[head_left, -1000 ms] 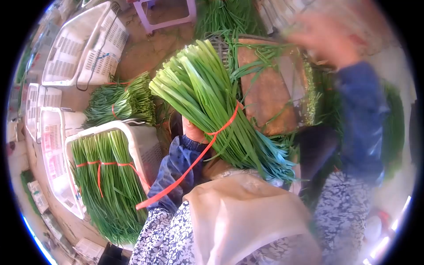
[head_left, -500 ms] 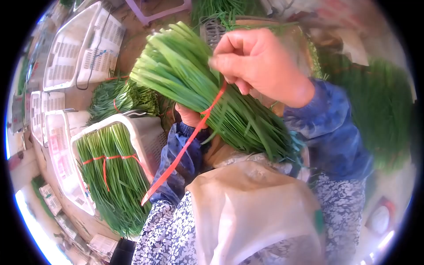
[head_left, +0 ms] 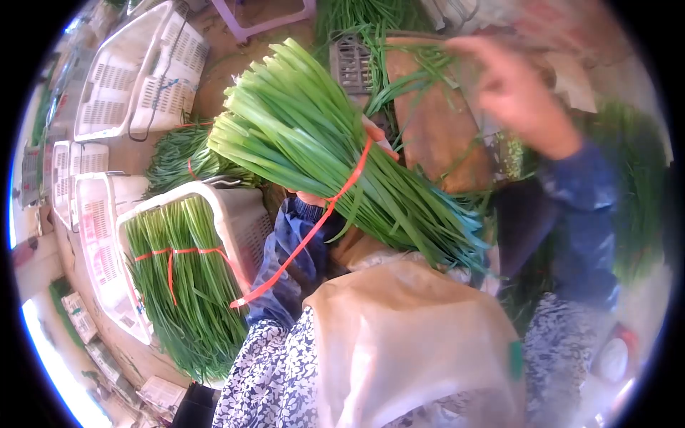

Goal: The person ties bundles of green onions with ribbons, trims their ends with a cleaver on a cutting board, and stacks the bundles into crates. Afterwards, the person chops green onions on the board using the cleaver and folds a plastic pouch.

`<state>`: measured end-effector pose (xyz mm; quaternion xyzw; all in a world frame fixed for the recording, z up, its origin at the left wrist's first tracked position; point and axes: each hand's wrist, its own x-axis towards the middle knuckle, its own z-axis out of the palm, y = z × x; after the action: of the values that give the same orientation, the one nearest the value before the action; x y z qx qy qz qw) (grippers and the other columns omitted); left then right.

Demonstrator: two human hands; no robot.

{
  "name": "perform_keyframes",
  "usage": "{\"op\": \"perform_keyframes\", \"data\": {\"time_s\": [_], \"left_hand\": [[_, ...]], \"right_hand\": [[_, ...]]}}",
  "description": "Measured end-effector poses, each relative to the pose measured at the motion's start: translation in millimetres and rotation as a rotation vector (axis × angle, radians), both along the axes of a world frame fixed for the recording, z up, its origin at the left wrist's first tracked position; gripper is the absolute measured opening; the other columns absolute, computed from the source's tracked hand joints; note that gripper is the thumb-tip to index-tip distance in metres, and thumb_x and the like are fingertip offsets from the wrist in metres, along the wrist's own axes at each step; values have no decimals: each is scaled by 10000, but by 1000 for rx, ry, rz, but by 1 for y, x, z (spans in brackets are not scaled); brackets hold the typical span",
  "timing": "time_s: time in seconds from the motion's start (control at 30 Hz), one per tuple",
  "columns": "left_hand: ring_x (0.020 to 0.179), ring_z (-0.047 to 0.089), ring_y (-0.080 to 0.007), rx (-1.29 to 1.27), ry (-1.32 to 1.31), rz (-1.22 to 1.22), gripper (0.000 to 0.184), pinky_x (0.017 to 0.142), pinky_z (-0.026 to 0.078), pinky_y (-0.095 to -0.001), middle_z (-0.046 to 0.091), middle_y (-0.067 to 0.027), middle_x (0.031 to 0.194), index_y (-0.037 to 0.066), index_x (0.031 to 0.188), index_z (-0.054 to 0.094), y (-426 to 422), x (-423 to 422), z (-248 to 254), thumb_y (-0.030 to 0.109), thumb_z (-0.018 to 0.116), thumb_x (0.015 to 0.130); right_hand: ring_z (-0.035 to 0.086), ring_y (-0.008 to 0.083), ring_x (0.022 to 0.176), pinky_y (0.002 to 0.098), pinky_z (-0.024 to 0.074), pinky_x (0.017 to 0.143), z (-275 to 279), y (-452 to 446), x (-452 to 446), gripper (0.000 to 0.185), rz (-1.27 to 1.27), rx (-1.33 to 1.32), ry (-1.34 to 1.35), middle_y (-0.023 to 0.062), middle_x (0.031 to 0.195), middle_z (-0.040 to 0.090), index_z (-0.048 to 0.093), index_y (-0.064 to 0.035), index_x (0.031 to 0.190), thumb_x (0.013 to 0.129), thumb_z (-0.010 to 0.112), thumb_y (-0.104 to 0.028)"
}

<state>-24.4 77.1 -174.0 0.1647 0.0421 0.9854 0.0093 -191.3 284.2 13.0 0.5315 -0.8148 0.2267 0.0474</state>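
Note:
A thick bunch of garlic chives (head_left: 307, 135) slants across the middle, its pale cut ends at the upper left and its darker leaf tips at the lower right. A red tie (head_left: 351, 182) circles it, with a long tail hanging toward the lower left. My left hand (head_left: 311, 200) is wrapped round the bunch from underneath, and most of it is hidden by the leaves. My right hand (head_left: 517, 96) is apart from the bunch, up at the right and smeared by motion. Loose chive leaves (head_left: 428, 63) lie near its fingertips; whether it holds any cannot be made out.
A white basket (head_left: 225, 203) at the left holds several red-tied chive bunches (head_left: 182, 278). More white crates (head_left: 107, 100) stand beyond it. Behind my bunch are a brown board (head_left: 435, 135) and a grey slatted crate (head_left: 349, 64). A purple stool (head_left: 267, 27) stands at the top.
My right hand has left the bunch and moved to the right, uncovering the board and loose leaves. My left hand still holds the bunch, and the tie's tail has lifted slightly.

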Motion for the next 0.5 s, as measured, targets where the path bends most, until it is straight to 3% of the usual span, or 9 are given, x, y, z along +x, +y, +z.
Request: {"op": "perform_keyframes", "data": {"time_s": [0.03,0.13,0.2,0.27,0.3,0.4,0.43,0.47,0.5], "left_hand": [[1088,563,-462,4,14,-18,851,890,511,-593,515,-228,1243,59,1368,432,-3,2,-2,556,728,744],[1073,570,-456,-505,-416,25,696,873,516,-590,541,-213,1190,40,1315,477,-15,19,8,533,621,845],[1074,567,-453,-346,-347,-51,709,868,519,-584,546,-210,1196,49,1345,443,-18,17,5,536,604,855],[1076,563,-451,-282,-282,-64,774,867,522,-578,547,-208,1212,59,1378,405,-14,20,28,577,604,838],[1080,561,-449,-175,-156,2,854,871,520,-577,542,-215,1226,66,1392,389,-8,18,38,612,644,786],[1106,551,-449,3,130,155,1065,897,507,-588,514,-241,1269,86,1414,380,-1,2,41,677,767,617],[1120,545,-451,-62,91,129,1078,909,500,-592,501,-250,1282,87,1421,373,-5,7,30,657,789,606],[1134,539,-452,-135,50,84,1092,921,493,-597,488,-259,1295,89,1428,366,-8,11,24,637,811,595],[1154,528,-460,-78,28,52,1110,939,482,-598,465,-261,1324,69,1429,361,-8,13,24,627,822,586]], "right_hand": [[627,228,965,326,499,879,-14,-24,24,508,95,-79,-225,138,1129,622,522,-12,1273,765,512,4],[616,182,914,315,498,827,-38,-71,61,541,209,-196,-559,97,1156,613,507,-36,1311,773,553,2],[617,198,885,324,497,805,-39,-80,62,512,239,-230,-673,96,1117,623,535,-34,1278,769,567,17],[604,253,829,338,487,756,-25,-76,47,372,359,-35,-520,111,994,614,597,-15,1155,784,591,-2],[585,303,813,362,482,728,-24,-75,48,261,336,-71,-423,140,892,584,628,-11,1040,779,618,-24],[611,316,791,410,510,688,-5,-56,24,171,181,-180,157,133,883,610,624,-35,945,799,538,-56],[625,308,801,391,524,710,-1,-20,-22,214,-314,92,256,133,917,623,621,-12,990,802,526,-54],[624,302,887,369,526,783,-6,9,-60,241,-375,392,359,90,978,641,647,-11,1033,834,510,-22],[624,302,887,369,526,783,-5,6,-55,241,-374,393,359,90,978,641,647,-11,1033,834,510,-22]]}}
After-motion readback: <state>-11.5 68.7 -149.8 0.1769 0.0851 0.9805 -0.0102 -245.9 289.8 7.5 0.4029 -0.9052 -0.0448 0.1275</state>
